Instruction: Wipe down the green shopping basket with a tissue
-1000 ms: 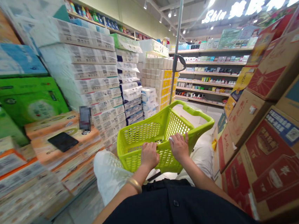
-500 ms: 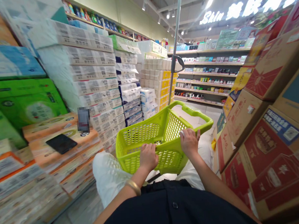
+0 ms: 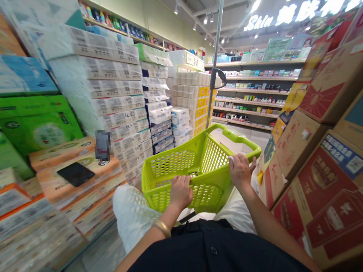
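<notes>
A lime-green plastic shopping basket with lattice sides stands between my white-trousered knees, tilted, its looped handle end pointing to the far right. My left hand is closed over its near rim, fingers curled inside. Further right along that same rim is my right hand, fingers bent over the edge near the handle end. A small bit of crumpled white tissue shows at its fingers; most of it is hidden by the hand. The basket's visible inside holds nothing I can make out.
On the left, a dark tablet and a blurred-out phone rest on orange tissue packs. Tall stacks of white paper packs rise behind. Red-brown cartons crowd the right. A metal pole stands beyond the basket.
My right hand has slid right along the basket's rim toward the handle end. My left hand keeps its hold, and the basket has barely shifted.
</notes>
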Tool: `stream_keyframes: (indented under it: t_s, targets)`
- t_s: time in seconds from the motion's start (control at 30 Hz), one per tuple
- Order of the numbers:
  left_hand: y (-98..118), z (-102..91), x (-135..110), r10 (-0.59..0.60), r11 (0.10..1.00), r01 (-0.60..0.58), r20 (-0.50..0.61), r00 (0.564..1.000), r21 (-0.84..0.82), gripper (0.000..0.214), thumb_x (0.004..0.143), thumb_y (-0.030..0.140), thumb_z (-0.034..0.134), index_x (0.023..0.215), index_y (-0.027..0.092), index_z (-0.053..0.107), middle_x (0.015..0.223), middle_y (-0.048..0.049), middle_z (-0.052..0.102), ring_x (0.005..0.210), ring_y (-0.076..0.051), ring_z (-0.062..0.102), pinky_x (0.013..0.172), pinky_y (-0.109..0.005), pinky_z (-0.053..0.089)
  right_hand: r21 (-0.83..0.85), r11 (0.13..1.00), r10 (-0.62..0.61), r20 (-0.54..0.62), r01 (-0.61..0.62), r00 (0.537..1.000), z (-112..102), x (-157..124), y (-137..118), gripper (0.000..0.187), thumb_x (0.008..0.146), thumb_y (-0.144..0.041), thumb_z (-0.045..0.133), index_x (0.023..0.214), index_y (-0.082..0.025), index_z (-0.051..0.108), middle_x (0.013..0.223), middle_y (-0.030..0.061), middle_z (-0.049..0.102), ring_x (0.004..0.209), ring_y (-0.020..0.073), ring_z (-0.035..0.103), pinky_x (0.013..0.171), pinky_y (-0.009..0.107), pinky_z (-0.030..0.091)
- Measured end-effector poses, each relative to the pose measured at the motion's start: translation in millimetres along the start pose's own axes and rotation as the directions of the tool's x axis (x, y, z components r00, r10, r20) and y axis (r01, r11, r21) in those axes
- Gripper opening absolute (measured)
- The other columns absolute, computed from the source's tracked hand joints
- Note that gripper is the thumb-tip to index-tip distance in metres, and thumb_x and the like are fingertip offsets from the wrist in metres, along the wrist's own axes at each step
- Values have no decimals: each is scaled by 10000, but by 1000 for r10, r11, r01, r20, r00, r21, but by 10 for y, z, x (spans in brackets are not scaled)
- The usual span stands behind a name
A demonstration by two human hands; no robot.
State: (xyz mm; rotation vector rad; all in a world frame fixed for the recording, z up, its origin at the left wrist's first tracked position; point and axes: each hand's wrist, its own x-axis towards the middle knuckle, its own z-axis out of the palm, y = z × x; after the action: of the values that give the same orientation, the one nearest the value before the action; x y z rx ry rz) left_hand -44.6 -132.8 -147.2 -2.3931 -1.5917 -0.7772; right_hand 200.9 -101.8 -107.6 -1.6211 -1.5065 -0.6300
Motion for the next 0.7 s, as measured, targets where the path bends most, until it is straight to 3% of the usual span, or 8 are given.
stream_keyframes:
  t_s: [0.13, 0.37, 0.47, 0.6, 0.7]
  targets:
    - [-4, 1, 5, -8, 1000, 8, 4, 1000, -2, 339, 712, 152, 506, 1047, 194, 540, 950, -73, 603, 951, -250, 534, 993, -422, 321, -16, 999, 39, 0, -39, 999, 12, -1, -78, 323, 966, -315, 351, 928, -192, 648, 1033, 93, 653, 1119, 244, 512, 1082, 512, 121]
    - [-36, -11, -19, -6, 1000, 6, -4, 1000, -13, 372, 705, 143, 506, 1071, 205, 539, 957, -69, 604, 955, -249, 540, 988, -424, 325, 78, 973, -228, 169, 218, 959, 106, -415, -609, 240, 958, -297, 416, 883, -233, 635, 936, 48, 663, 1023, 212, 540, 1120, 469, 65]
    - [-33, -15, -21, -1, 1000, 1, -6, 1000, -7, 370, 707, 145, 504, 1071, 197, 542, 946, -70, 607, 952, -247, 542, 992, -420, 324, 67, 980, -197, 146, 189, 969, 77, -349, -487, 260, 969, -313, 395, 888, -236, 630, 937, 43, 666, 1030, 211, 538, 1113, 488, 42]
    - [-26, -10, -14, 1, 1000, -1, -5, 1000, -10, 376, 708, 140, 502, 1078, 197, 541, 945, -71, 606, 946, -247, 542, 987, -421, 329, -3, 999, -37, 46, 37, 998, -13, -42, -87, 310, 971, -335, 357, 924, -205, 635, 1041, 79, 654, 1099, 230, 514, 1083, 496, 114]
    - [-25, -6, -6, -6, 1000, 6, 6, 1000, -11, 382, 705, 139, 503, 1079, 205, 542, 951, -70, 607, 948, -250, 542, 985, -423, 329, -18, 998, 52, -6, -52, 999, -42, 87, 32, 344, 968, -330, 331, 917, -192, 642, 1053, 96, 647, 1110, 238, 509, 1066, 500, 148]
